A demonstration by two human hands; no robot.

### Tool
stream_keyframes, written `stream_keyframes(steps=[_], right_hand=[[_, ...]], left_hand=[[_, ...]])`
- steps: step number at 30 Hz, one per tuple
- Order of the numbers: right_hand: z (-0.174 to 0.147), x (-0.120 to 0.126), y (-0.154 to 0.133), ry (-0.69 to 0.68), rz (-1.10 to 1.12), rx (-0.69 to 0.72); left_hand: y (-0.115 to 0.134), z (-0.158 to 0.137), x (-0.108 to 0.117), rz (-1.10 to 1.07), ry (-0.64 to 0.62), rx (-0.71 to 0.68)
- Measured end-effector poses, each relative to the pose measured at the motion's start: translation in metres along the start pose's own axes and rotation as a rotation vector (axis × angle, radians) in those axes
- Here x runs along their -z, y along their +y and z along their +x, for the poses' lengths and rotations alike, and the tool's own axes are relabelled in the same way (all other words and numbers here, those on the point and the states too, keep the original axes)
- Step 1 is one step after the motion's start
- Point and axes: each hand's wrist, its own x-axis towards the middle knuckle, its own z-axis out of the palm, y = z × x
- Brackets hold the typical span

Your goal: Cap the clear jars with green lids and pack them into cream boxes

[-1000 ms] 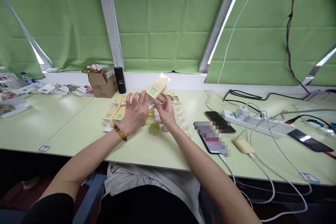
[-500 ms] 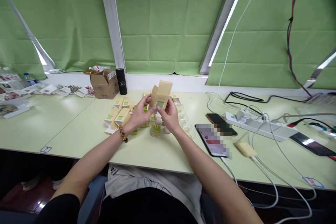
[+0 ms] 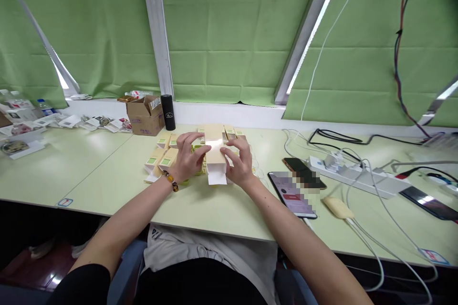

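A cream cardboard box (image 3: 215, 155) is held between my two hands above the table, its white inner flap hanging toward me. My left hand (image 3: 189, 156) grips its left side, thumb on the front face. On the other side my right hand (image 3: 240, 162) pinches the right edge with thumb and fingers. Left of my left hand lie several cream boxes (image 3: 157, 159) with green labels. Small green jars (image 3: 196, 151) show partly behind my hands. Clear plastic pieces (image 3: 258, 171) sit to the right, partly hidden by my right hand.
A phone (image 3: 291, 195) and a darker phone (image 3: 304, 171) lie to the right, near a white power strip (image 3: 352, 176) with loose cables. A brown carton (image 3: 146, 116) and a black cylinder (image 3: 167, 112) stand at the back left. Opened white packages (image 3: 23, 145) lie far left.
The cream box has been turned and lowered, so its white flap now points toward me. My hands have shifted to grip its sides, hiding more of the jars.
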Motion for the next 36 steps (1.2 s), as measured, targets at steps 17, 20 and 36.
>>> stream_keyframes(steps=[17, 20, 36], right_hand=[[-0.013, 0.005, -0.008, -0.033, 0.069, 0.019], [-0.008, 0.009, -0.017, -0.086, 0.167, 0.032], [-0.005, -0.005, -0.033, -0.055, 0.343, -0.309]], left_hand=[[-0.007, -0.025, 0.0, 0.027, 0.023, -0.063], [0.001, -0.018, 0.004, -0.106, 0.042, -0.1], [0.026, -0.012, -0.004, -0.684, -0.032, 0.36]])
